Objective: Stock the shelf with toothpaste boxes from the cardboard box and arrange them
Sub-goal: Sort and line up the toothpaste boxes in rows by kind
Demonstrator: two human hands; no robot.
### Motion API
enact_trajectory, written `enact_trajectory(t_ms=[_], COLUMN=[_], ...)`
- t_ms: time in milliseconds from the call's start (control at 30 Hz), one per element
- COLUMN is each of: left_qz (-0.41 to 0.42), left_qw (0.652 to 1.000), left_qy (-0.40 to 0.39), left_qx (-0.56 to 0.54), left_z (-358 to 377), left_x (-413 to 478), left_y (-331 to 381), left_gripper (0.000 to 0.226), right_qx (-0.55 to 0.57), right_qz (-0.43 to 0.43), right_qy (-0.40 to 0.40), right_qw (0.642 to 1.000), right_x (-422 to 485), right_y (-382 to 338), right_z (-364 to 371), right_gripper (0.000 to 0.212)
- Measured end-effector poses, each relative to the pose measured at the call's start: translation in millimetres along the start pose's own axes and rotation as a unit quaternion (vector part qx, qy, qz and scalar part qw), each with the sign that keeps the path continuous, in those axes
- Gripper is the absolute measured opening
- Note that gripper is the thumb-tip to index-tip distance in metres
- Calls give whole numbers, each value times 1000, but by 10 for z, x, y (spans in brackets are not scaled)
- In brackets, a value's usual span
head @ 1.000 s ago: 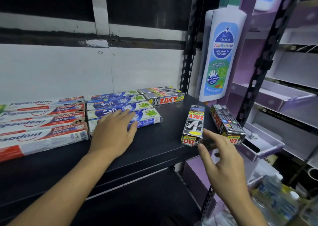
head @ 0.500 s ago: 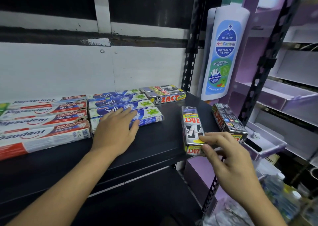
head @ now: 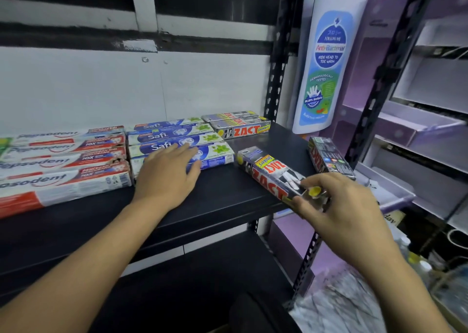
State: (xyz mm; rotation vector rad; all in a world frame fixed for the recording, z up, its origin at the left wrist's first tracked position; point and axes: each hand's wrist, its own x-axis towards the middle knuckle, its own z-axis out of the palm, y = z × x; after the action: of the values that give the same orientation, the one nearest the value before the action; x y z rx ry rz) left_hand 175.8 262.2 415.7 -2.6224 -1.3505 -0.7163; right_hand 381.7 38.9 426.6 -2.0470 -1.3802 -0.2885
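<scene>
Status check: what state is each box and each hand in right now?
Left hand: open, resting flat on blue-and-white Safi toothpaste boxes.
Right hand: pinching near end of grey-and-red Zact toothpaste box.
That Zact box: angled diagonally, near end past black metal shelf's front edge.
Dark Zact box: lying at shelf's right edge, untouched.
Rear Zact boxes: lying at back, untouched.
Red-and-white Pepsodent boxes: lying flat, side by side.

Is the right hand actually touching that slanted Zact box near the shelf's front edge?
Touching. The head view shows the right hand pinching the near end of the slanted Zact box.
</scene>
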Motion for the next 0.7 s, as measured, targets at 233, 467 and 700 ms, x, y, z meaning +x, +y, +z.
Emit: enact_trajectory(t_ms=[233, 467, 700], left_qz=[2, 2, 3], left_qw=[1000, 1000, 1000], left_qy=[-5, -12, -14], left_qx=[8, 11, 10], left_z=[2, 1, 0], left_x=[10, 8, 5], left_y=[-8, 1, -3], left_gripper=[48, 49, 49], right_qx=[36, -6, -10], right_qz=[-8, -58, -158], right_qy=[-140, -62, -29], right_qw=[990, 996, 987], right_x=[130, 401, 273], right_y=[125, 85, -212], right_z=[-301, 72, 441], right_gripper=[27, 25, 45])
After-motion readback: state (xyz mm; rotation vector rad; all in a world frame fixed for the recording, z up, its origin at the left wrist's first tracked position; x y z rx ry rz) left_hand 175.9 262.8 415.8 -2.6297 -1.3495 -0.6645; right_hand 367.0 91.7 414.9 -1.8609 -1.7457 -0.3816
